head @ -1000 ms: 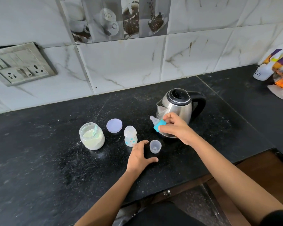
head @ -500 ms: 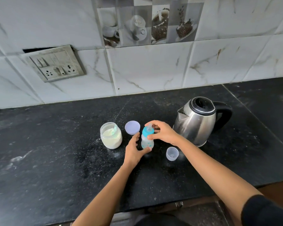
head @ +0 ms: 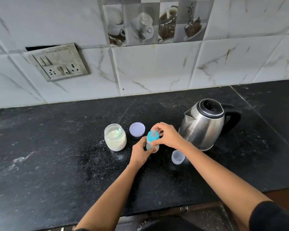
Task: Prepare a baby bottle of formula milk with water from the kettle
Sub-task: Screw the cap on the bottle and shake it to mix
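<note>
Baby bottle [head: 149, 144], in the head view: upright on the black counter [head: 57, 155], between the open formula jar [head: 115, 137] and the steel kettle [head: 202, 125], purple lid [head: 137, 129] just behind, clear cap [head: 178, 157] near in front. Held low round the body by the left hand [head: 140, 151], fingers curled about it. Gripped at the blue collar [head: 151, 137] by the right hand [head: 169, 136], fingers and thumb closed round the ring, soft teat poking up above. Looked small, light, stiff plastic, probably smooth enough to slip under a twist. Best steadied at the body and turned by the collar, never squeezed at the teat. Fill level too hidden to tell.
</note>
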The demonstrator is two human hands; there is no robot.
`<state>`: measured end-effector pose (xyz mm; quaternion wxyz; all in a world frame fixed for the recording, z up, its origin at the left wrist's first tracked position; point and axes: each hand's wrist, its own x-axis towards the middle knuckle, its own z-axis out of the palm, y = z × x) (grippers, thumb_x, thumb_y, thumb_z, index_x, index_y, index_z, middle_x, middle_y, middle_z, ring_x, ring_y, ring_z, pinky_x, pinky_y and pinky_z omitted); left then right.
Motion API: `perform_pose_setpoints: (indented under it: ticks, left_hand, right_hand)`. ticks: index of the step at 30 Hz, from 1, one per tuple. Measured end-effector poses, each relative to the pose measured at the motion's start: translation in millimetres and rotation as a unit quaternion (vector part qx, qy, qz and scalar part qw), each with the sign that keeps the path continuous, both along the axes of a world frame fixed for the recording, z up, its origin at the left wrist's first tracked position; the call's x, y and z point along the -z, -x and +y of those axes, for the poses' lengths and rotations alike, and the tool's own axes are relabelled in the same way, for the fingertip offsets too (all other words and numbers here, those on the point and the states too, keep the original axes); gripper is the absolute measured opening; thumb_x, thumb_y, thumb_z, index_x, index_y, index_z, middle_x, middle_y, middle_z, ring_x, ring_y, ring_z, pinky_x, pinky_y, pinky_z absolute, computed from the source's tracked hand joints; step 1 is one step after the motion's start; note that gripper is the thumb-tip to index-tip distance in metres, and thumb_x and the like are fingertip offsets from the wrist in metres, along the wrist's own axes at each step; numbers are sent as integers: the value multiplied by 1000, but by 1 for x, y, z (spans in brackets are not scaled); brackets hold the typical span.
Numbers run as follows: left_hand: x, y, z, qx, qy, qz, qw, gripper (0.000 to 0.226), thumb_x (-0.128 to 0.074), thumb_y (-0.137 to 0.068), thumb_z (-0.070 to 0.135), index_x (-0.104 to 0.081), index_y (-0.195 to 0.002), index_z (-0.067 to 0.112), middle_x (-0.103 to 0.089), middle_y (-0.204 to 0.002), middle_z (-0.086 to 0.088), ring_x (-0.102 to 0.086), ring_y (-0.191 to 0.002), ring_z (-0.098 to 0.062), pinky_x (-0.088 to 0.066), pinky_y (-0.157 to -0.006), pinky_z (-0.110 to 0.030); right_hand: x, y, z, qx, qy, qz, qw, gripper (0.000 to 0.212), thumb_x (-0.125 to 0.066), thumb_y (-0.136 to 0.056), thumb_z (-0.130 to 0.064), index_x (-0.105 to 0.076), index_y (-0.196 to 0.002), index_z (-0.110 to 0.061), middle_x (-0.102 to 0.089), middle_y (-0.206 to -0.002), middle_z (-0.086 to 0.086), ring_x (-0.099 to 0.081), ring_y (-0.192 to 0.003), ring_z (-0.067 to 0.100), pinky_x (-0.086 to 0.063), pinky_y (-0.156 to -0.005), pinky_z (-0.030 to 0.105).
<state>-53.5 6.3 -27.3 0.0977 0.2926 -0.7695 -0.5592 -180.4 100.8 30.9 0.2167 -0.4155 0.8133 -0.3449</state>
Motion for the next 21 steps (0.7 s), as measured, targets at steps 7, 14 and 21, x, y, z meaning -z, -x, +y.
perform_pose_setpoints:
  ticks: [7,14,21]
  left_hand:
    - [5,0,-2,3,-5,12,1000,55,-78,-78,21,-53,-126,27,-61,-116,17,-58,-108,-1,-44,-85,-9]
    - [9,1,-3,6,4,7,1000,57,-79,-76,22,-52,-125,30,-58,-116,21,-55,-106,4,-40,-92,-13]
    - [6,0,-5,10,11,0,1000,57,-78,-77,19,-51,-127,28,-55,-112,22,-53,-103,4,-37,-90,-10]
  right_hand:
    - [15,-17,9,88,-13,82,993,60,-87,-56,-48,-42,-84,-19,-47,-88,-2,-43,-77,10,-41,-67,28]
    - [6,-9,12,-69,-20,-109,991,84,-75,-78,-19,-29,-147,-29,-34,-151,-9,-35,-132,5,-34,-105,26]
    - [21,-7,32,66,75,-61,993,39,-77,-77,-18,-61,-112,-23,-66,-108,-13,-60,-102,-2,-48,-99,33]
